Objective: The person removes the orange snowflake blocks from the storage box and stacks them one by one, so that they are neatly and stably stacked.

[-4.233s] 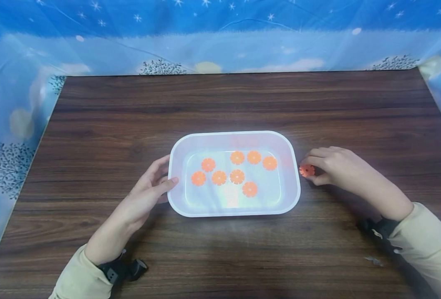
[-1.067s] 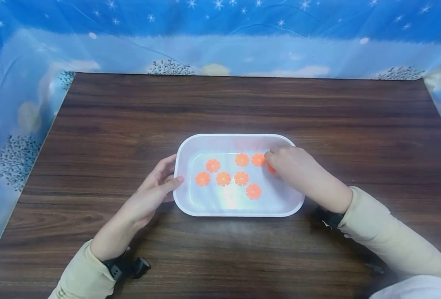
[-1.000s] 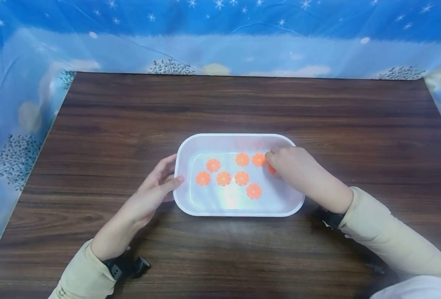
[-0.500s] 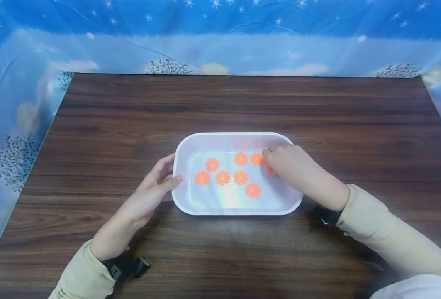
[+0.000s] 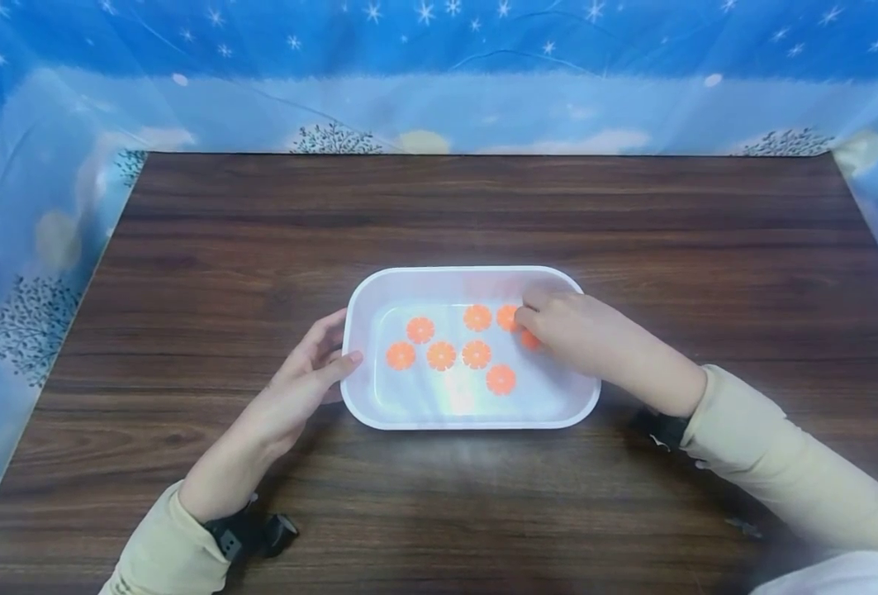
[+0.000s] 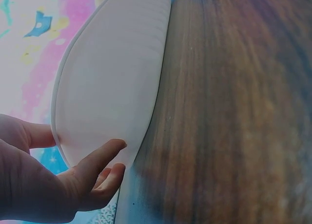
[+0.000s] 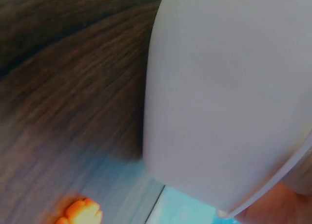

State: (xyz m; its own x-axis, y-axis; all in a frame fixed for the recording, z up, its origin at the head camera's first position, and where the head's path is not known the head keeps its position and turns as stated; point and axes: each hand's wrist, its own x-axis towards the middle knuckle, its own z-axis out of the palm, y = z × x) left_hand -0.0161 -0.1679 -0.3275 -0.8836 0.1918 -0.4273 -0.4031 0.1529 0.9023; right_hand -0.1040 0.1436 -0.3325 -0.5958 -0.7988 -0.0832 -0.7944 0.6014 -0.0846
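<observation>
A white plastic tub (image 5: 476, 420) stands on the table, with several flat orange notched building discs (image 5: 441, 356) on its floor. My left hand (image 5: 297, 384) grips the tub's left end, thumb over the rim and fingers against the outer wall, as the left wrist view shows. Reaching over the right end, my right hand (image 5: 572, 326) is inside the tub with its fingers curled at a partly covered orange disc (image 5: 531, 340). The hand's back and the tub wall hide these fingertips. In the right wrist view another orange piece (image 7: 80, 213) lies outside the tub.
The dark wood table (image 5: 439, 512) runs back to a blue snow-patterned cloth (image 5: 483, 91), which also hangs at both sides. A scrap of clear film (image 5: 743, 526) lies at the lower right. Each wrist wears a black device (image 5: 249, 535).
From right of the tub, where it held an orange disc, my right hand has come inside. Over the last half second it has shifted slightly left. My left hand keeps its grip.
</observation>
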